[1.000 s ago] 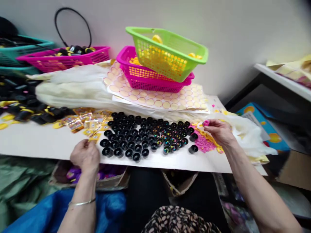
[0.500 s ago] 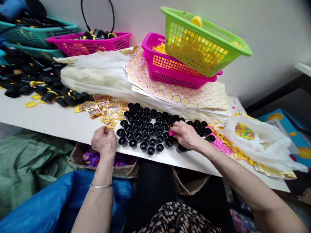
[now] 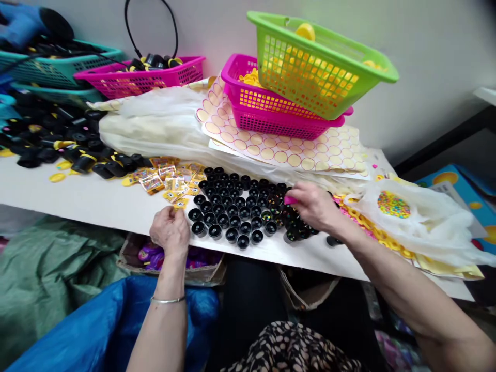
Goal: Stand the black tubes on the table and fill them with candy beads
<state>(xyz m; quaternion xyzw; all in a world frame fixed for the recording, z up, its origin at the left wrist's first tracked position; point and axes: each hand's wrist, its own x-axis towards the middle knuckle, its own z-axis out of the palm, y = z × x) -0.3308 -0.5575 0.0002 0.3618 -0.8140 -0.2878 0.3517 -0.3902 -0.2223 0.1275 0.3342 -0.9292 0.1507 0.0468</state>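
Many small black cups (image 3: 232, 210) stand close together on the white table. Above their right part is my right hand (image 3: 313, 205), its fingers closed on a small pink piece (image 3: 290, 200). Colourful bits show in several cups near and below that hand. My left hand (image 3: 170, 228) rests at the table's front edge, left of the cups, with its fingers pressed together; whether they grip anything is hidden. Just behind it lie yellow printed packets (image 3: 175, 184).
Behind the cups, pink baskets (image 3: 287, 126) and a green basket (image 3: 329, 77) stand on circle-printed sheets (image 3: 271, 150). At right lies a white plastic bag (image 3: 430, 217) with colourful beads; black parts (image 3: 50, 134) are heaped at left.
My right hand has moved right and slightly back over the cups with the pink piece. More cups now show colourful bits. The left hand stays closed by the packets as the view shifts slightly.
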